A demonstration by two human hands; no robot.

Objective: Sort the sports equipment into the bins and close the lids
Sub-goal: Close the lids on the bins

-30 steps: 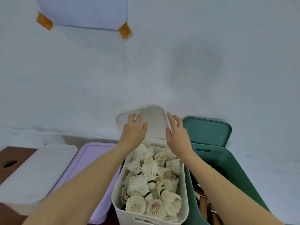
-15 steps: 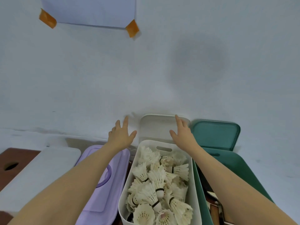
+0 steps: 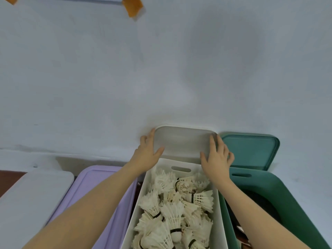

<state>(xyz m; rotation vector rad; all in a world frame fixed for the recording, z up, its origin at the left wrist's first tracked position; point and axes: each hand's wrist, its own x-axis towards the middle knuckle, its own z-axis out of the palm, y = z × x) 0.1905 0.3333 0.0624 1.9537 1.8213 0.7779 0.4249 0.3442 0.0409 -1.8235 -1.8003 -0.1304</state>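
A white bin (image 3: 220,209) stands open in the middle, filled with several white feather shuttlecocks (image 3: 177,209). Its white lid (image 3: 181,142) leans upright against the wall behind it. My left hand (image 3: 147,154) grips the lid's left edge, thumb in front and fingers behind. My right hand (image 3: 216,157) holds the lid's right edge the same way. To the right a green bin (image 3: 280,191) stands open, with its green lid (image 3: 251,150) leaning on the wall.
A purple bin with its lid shut (image 3: 100,200) sits left of the white bin. Further left is a white closed bin (image 3: 30,196) on a brown table (image 3: 9,177). A pale wall (image 3: 161,69) rises right behind the bins.
Both hands have closed in from the sides onto the white lid's edges. The left hand moved right from above the purple bin. The view has tilted down a little.
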